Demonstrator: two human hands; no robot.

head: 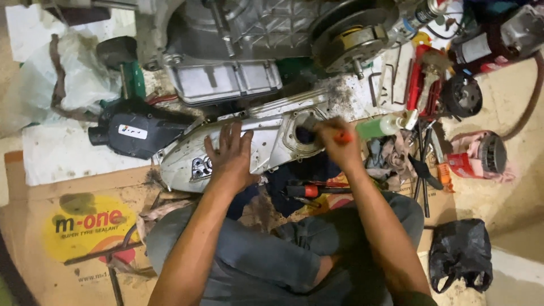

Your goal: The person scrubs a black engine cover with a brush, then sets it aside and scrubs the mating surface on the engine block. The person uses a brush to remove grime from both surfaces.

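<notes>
while the left hand (229, 158) lies flat with fingers spread on the silver engine cover (249, 148), pinning it to the floor in front of the knees, the right hand (339, 143) is closed round an orange-handled tool (343, 136) worked at the cover's round opening (306, 135); the step appears to be cleaning or prying at that hole. further work seems to call for steady downward pressure, with little room: bottle (378, 127) and rags (391, 156) crowd the right, the engine (249, 51) just behind.

Head camera, steeply down, close
</notes>
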